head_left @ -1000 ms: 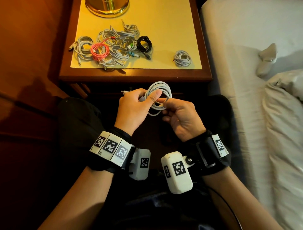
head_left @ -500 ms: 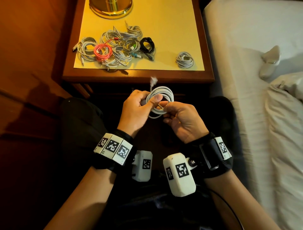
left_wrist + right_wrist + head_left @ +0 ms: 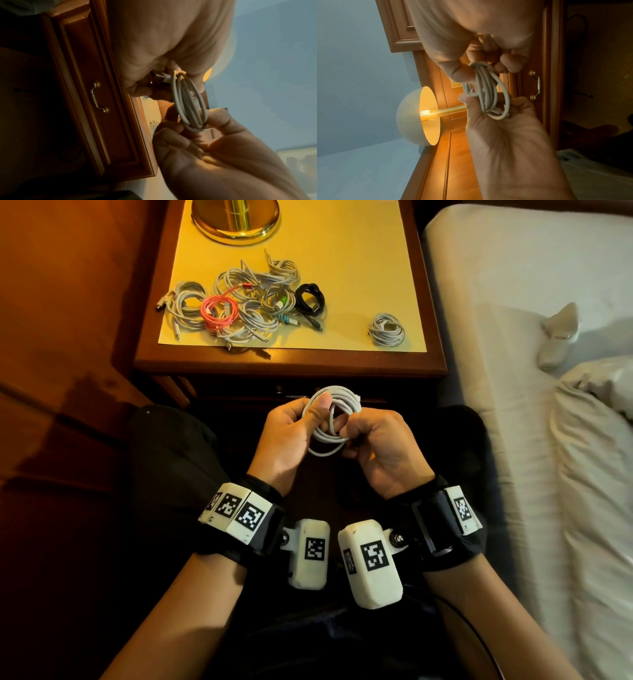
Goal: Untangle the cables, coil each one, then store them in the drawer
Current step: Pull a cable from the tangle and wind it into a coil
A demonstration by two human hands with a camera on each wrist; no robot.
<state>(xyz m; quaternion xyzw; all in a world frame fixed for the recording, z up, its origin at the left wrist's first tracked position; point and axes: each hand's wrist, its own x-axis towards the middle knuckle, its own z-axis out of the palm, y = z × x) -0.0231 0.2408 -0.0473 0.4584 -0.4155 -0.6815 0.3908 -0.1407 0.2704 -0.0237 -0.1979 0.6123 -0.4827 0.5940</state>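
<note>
The wooden bench carries a yellow mat. On the mat, at the front left, lies a tangle of white cables with a pink cable and a black cable among them. A lone coiled white cable lies well apart at the front right. A brass lamp base stands at the back.

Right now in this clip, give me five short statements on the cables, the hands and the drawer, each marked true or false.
1. Both hands hold the white cable coil. True: the left hand and the right hand each grip it.
2. The drawer is open. False: it is closed.
3. A pink cable lies in the tangled pile. True.
4. The nightstand holds no separate coil. False: a small white coil lies apart, to the right.
5. The black cable is in the right hand. False: it lies on the nightstand.
</note>
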